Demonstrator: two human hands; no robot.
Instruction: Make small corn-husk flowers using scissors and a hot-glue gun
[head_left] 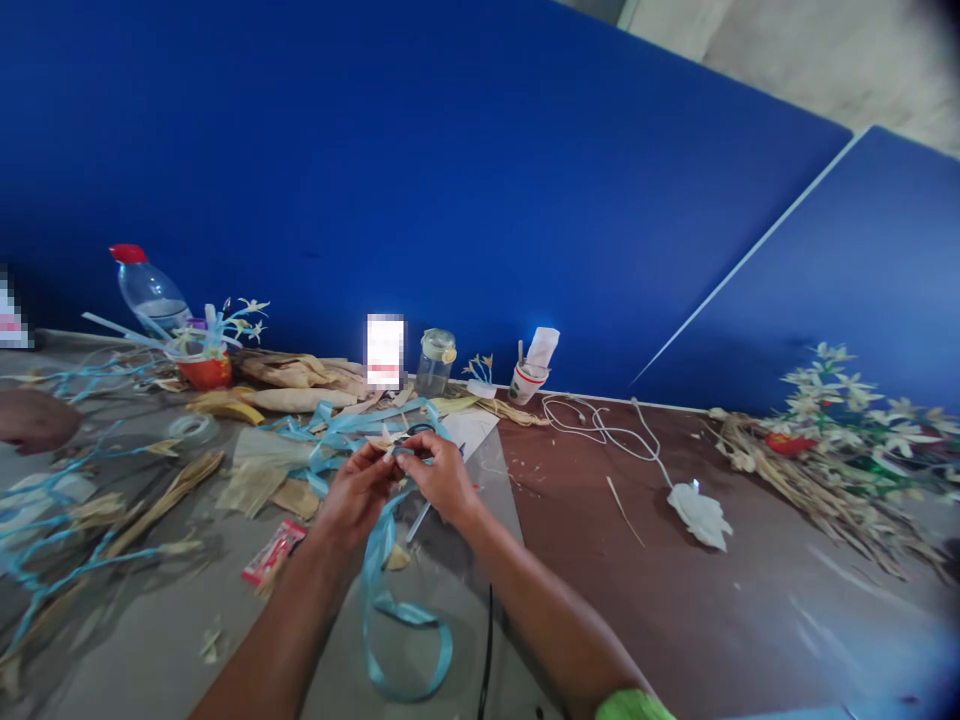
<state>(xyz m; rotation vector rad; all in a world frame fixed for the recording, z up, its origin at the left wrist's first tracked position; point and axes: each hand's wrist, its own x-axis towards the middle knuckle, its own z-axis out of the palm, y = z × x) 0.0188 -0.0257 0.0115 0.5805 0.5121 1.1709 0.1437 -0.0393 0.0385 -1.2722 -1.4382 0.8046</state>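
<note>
My left hand (361, 492) and my right hand (442, 478) meet over the middle of the table, fingertips pinched together. Between them is a small pale flower-like piece (387, 441), its details too small to tell. A light blue ribbon (381, 550) hangs from my hands and curls on the table below them. More blue ribbon (341, 418) lies tangled just beyond. Next to the fingertips shows a dark loop, perhaps a scissor handle. A white sheet (477, 432) lies behind my right hand.
Blue-wrapped stems (56, 525) and a person's hand (37, 420) are at the left. Along the blue partition (450, 180) stand a bottle (150, 292), a red bowl (205, 371), a jar (435, 364) and a cup (527, 383). Dried husks and white flowers (844, 395) lie right.
</note>
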